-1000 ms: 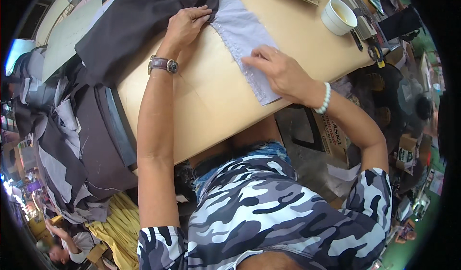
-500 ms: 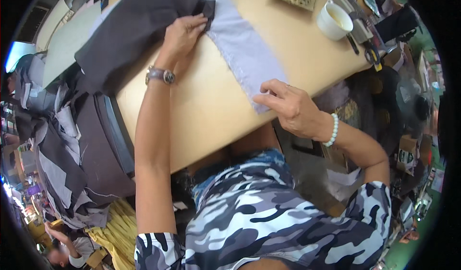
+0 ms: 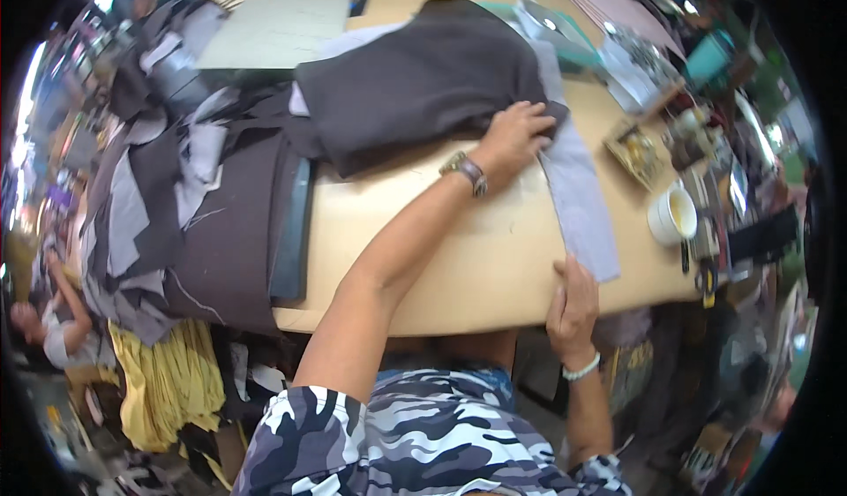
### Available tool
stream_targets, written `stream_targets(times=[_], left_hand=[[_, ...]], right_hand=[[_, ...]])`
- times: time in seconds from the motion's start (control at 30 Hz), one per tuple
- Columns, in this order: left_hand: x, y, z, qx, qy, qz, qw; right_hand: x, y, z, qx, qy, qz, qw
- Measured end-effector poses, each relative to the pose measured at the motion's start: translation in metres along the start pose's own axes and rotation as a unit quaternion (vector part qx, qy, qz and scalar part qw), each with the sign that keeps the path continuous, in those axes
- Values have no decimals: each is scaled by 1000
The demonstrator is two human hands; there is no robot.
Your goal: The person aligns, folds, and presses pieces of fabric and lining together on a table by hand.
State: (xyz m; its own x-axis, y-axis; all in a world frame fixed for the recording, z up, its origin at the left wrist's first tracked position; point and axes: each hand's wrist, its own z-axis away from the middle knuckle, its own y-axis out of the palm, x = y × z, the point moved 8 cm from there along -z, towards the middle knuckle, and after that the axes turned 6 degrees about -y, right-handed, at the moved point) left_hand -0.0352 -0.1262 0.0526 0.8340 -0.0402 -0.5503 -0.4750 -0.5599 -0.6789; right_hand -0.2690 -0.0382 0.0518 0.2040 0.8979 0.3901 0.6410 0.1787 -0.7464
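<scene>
A large piece of dark grey cloth (image 3: 415,81) lies bunched over the table (image 3: 423,258). Under its right edge runs a pale lavender-grey fabric strip (image 3: 582,200) with a frayed left side, reaching toward the table's near edge. My left hand (image 3: 520,139) rests on the dark cloth's right corner, fingers stretched over it where it meets the strip. Down at the strip's near end, my right hand (image 3: 573,306) touches its left edge with the fingertips, thumb a little apart. Whether any fabric is pinched under the fingers is hidden.
Right of the strip stand a white cup (image 3: 672,214) and a small tray of bits (image 3: 637,154), with yellow-and-black scissors (image 3: 708,280) near the edge. Dark cloth stacks (image 3: 234,231) and scraps lie left. Yellow fabric (image 3: 168,381) hangs below. Another person (image 3: 66,319) sits far left.
The view has swung, bringing more of the table's far side into sight. My right hand has gone from curled above the strip's end to touching its edge. My left stays on the dark cloth.
</scene>
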Motion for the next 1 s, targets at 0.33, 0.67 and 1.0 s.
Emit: stream_targets(times=[0.33,0.67,1.0], left_hand=[[70,-201,118,-6,-196,-426,883],[95,-209,22,107,-252,209,939],[36,-207,-23,41,-363,377,851]], right_hand=[[-6,-6,6,-31,35,46,998],[15,-1,-54,-60,56,-13,996],[85,63,-154,-161,67,-406,897]])
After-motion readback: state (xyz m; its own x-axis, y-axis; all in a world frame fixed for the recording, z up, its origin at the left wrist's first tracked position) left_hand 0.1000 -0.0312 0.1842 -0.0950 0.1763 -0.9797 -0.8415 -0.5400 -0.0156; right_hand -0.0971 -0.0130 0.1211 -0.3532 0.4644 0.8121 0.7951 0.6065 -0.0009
